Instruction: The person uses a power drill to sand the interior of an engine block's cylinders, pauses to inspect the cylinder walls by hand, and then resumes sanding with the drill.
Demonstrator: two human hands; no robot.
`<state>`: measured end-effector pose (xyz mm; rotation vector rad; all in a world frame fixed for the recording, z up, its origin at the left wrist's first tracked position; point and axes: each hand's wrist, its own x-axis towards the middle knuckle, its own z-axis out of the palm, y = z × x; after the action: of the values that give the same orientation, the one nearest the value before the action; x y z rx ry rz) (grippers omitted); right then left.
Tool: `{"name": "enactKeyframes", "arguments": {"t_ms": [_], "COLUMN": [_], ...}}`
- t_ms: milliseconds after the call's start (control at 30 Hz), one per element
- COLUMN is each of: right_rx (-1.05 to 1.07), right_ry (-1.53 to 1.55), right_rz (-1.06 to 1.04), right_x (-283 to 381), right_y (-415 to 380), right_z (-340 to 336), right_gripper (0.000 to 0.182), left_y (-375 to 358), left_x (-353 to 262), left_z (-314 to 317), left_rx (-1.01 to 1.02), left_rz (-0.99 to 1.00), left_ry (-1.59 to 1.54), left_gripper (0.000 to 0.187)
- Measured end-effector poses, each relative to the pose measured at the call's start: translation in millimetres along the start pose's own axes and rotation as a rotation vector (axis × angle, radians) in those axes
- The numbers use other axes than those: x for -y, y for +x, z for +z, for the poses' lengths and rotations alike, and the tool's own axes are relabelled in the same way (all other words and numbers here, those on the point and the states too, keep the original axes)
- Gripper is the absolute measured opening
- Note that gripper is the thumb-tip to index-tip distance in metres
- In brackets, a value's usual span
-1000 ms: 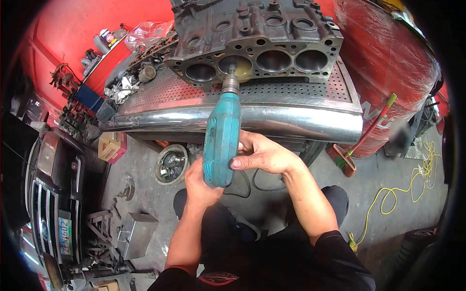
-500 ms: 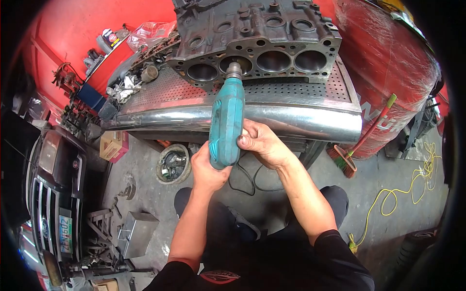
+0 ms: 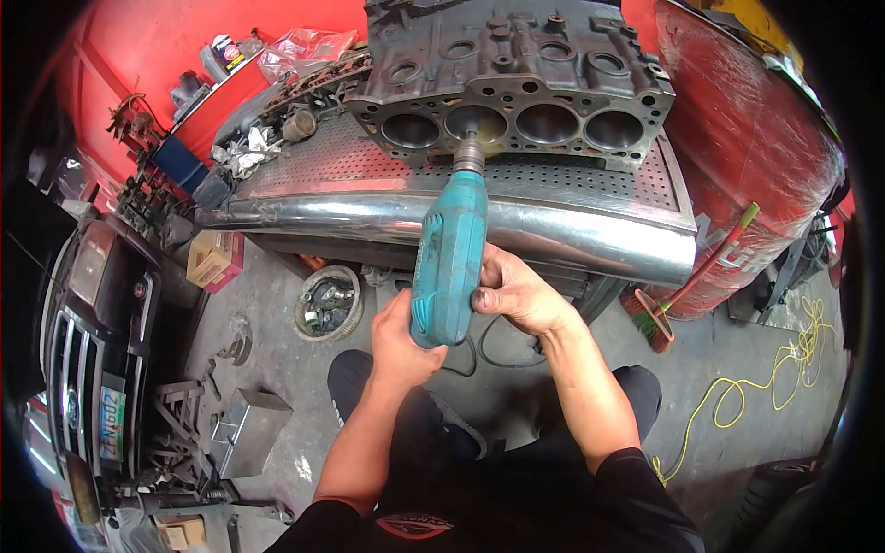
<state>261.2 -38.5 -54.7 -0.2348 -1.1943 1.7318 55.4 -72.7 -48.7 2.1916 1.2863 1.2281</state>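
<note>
A teal power drill (image 3: pixel 452 253) points away from me, its chuck in front of the second cylinder bore from the left of a dark engine block (image 3: pixel 516 78). A thin shaft runs from the chuck into that bore; its far end is hard to make out. My left hand (image 3: pixel 403 341) is wrapped round the rear of the drill on its left side. On the right side, my right hand (image 3: pixel 516 290) grips the drill with curled fingers, thumb against the body. The block rests on a perforated metal bench (image 3: pixel 323 170) with a shiny rounded front edge.
Crumpled foil-like material (image 3: pixel 247 152) lies at the bench's left. Below are a basket of parts (image 3: pixel 329 304), a cardboard box (image 3: pixel 215 260) and a metal box (image 3: pixel 251 433). A broom (image 3: pixel 656 318) leans by a wrapped red drum (image 3: pixel 747 147). A yellow cord (image 3: pixel 728 382) crosses the floor.
The drill and both hands appear lower and further right, and more of the chuck and shaft shows outside the bore. The engine block appears shifted right in the view.
</note>
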Motion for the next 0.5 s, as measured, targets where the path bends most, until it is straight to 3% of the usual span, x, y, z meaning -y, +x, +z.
{"name": "enactKeyframes", "arguments": {"t_ms": [400,500], "right_rx": [-0.123,-0.165], "right_ry": [0.018,-0.106], "right_rz": [-0.058,0.072], "right_x": [0,17], "right_y": [5,0], "right_z": [-7,-7], "right_gripper": [0.088,0.093], "left_y": [25,31], "left_x": [-10,-8], "left_z": [12,15], "left_rx": [-0.054,-0.054], "left_rz": [-0.029,-0.052], "left_ry": [-0.081,-0.106], "left_gripper": [0.039,0.037]}}
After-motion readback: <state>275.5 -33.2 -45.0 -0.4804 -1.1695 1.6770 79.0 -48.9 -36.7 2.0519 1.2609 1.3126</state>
